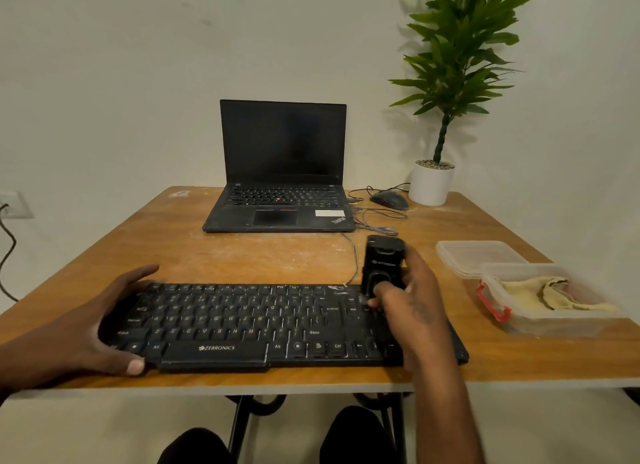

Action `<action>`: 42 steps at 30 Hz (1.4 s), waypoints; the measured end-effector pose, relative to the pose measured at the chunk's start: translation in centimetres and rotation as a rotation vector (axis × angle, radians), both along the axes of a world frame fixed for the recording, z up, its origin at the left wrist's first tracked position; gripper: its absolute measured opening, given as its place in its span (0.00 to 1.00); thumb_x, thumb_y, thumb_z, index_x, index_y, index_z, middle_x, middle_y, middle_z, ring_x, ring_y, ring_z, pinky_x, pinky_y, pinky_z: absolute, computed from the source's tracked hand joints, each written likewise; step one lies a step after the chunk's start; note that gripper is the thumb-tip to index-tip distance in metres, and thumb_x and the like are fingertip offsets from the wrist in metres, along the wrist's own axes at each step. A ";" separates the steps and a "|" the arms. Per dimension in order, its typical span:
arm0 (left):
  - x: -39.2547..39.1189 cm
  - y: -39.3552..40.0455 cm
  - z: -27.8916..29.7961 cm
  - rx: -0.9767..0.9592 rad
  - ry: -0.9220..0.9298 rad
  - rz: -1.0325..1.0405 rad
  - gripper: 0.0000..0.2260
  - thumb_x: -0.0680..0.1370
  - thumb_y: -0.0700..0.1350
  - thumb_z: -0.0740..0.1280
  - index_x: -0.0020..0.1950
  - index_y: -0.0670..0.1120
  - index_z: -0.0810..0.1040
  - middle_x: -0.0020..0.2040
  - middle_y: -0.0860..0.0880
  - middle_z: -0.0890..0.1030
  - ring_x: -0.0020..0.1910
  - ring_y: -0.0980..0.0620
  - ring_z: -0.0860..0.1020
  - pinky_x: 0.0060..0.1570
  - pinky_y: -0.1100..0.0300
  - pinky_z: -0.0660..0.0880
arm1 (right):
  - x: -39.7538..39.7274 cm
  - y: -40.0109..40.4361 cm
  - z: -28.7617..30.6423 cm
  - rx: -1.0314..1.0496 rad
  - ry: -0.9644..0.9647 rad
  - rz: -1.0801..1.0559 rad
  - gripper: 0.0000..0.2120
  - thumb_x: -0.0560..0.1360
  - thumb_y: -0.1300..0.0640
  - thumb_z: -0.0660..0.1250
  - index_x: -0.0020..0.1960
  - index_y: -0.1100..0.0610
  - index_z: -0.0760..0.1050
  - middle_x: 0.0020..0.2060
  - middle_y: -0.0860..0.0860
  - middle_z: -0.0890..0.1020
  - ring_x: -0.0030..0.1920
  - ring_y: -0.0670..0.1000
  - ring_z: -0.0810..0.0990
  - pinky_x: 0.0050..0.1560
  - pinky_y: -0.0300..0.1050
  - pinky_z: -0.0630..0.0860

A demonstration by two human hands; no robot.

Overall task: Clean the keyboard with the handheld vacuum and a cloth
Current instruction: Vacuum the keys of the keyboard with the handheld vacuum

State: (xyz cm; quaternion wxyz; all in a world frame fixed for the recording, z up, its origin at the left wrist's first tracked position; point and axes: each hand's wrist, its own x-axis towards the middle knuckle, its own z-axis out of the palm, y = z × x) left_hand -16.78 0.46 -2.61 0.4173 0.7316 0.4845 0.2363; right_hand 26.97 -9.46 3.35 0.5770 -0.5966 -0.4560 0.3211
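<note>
I read "ZEBRONICS" on the black keyboard's [242, 325] front edge below the space bar; key legends Alt, Ctrl, Shift, Enter. "ThinkPad" on laptop [280, 200] palm rest corner. Handheld vacuum [382, 266] logo illegible.

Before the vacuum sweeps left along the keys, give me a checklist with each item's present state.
1. Right hand grips the handheld vacuum: ok.
2. Vacuum's lower end meets the keyboard at its right end: ok.
3. Left hand steadies the keyboard's left end: ok.
4. Vacuum switched on: cannot tell.
5. Cloth ready nearby: ok, lying in the open container on the right.
6. Keyboard cable off the keys: ok, it runs back toward the laptop.
</note>
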 end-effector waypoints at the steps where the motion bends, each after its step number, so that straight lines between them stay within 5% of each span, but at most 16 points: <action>1: 0.0 0.0 0.0 0.005 -0.001 0.000 0.64 0.52 0.56 0.91 0.80 0.72 0.57 0.76 0.53 0.73 0.72 0.44 0.75 0.68 0.38 0.72 | 0.9 -0.3 0.1 0.000 0.017 -0.043 0.27 0.76 0.71 0.62 0.60 0.40 0.73 0.52 0.50 0.83 0.48 0.52 0.84 0.43 0.49 0.81; 6: 0.4 -0.5 0.2 0.022 0.010 0.017 0.63 0.52 0.55 0.91 0.79 0.73 0.58 0.76 0.55 0.73 0.71 0.46 0.76 0.67 0.41 0.74 | 2.2 -1.0 0.6 0.000 0.016 -0.138 0.25 0.76 0.71 0.62 0.55 0.40 0.72 0.47 0.49 0.83 0.42 0.49 0.83 0.35 0.42 0.75; 11: 0.9 -1.1 0.8 0.021 0.041 0.021 0.63 0.53 0.57 0.90 0.80 0.72 0.57 0.75 0.56 0.73 0.71 0.48 0.76 0.68 0.42 0.74 | -1.5 -0.1 0.3 0.020 -0.065 -0.007 0.26 0.76 0.70 0.61 0.56 0.38 0.73 0.49 0.44 0.81 0.50 0.51 0.82 0.50 0.55 0.82; 18: 0.7 -1.4 0.9 0.028 0.045 -0.012 0.63 0.52 0.58 0.90 0.80 0.72 0.57 0.76 0.56 0.72 0.71 0.47 0.76 0.67 0.42 0.75 | -4.9 0.5 0.1 0.014 -0.051 0.155 0.28 0.76 0.70 0.62 0.53 0.33 0.72 0.49 0.38 0.80 0.52 0.48 0.82 0.55 0.56 0.82; 22: 1.2 -1.8 1.2 0.057 0.065 0.000 0.63 0.52 0.61 0.89 0.78 0.76 0.56 0.75 0.61 0.71 0.72 0.55 0.74 0.68 0.48 0.74 | -2.4 -0.1 0.3 -0.027 0.011 0.044 0.27 0.77 0.70 0.62 0.65 0.41 0.72 0.55 0.46 0.81 0.52 0.50 0.83 0.46 0.51 0.82; 25: 1.5 -2.1 1.5 0.057 0.082 -0.009 0.62 0.52 0.64 0.88 0.77 0.77 0.54 0.75 0.64 0.70 0.71 0.60 0.74 0.67 0.52 0.74 | -1.6 -0.5 0.6 -0.006 0.012 0.004 0.26 0.76 0.71 0.62 0.61 0.42 0.73 0.51 0.47 0.82 0.47 0.47 0.81 0.38 0.42 0.75; 30: 1.8 -2.4 2.0 0.047 0.088 -0.021 0.62 0.53 0.65 0.87 0.77 0.78 0.52 0.75 0.65 0.69 0.69 0.66 0.74 0.65 0.56 0.75 | -5.1 0.3 0.8 0.002 -0.061 0.105 0.29 0.77 0.70 0.62 0.50 0.31 0.69 0.48 0.39 0.79 0.49 0.46 0.81 0.48 0.51 0.82; 35: 2.1 -3.0 2.4 0.042 0.081 -0.037 0.61 0.54 0.65 0.86 0.77 0.78 0.50 0.76 0.65 0.67 0.68 0.69 0.73 0.62 0.62 0.75 | -9.8 1.5 0.5 0.024 -0.126 0.241 0.27 0.74 0.70 0.61 0.53 0.36 0.72 0.47 0.40 0.80 0.48 0.49 0.83 0.50 0.58 0.83; 40: 2.3 -3.4 2.7 0.057 0.089 -0.033 0.59 0.56 0.65 0.85 0.75 0.80 0.50 0.76 0.65 0.65 0.68 0.72 0.70 0.59 0.70 0.74 | -9.2 1.4 0.5 -0.012 -0.089 0.225 0.29 0.77 0.70 0.62 0.53 0.33 0.70 0.49 0.41 0.80 0.45 0.49 0.84 0.44 0.50 0.84; 42: 2.3 -3.4 2.7 0.047 0.089 -0.029 0.59 0.57 0.64 0.85 0.75 0.80 0.49 0.76 0.66 0.64 0.68 0.71 0.70 0.59 0.70 0.74 | -7.6 1.1 0.6 -0.013 -0.047 0.165 0.28 0.77 0.71 0.63 0.60 0.38 0.73 0.51 0.45 0.81 0.45 0.48 0.84 0.38 0.45 0.82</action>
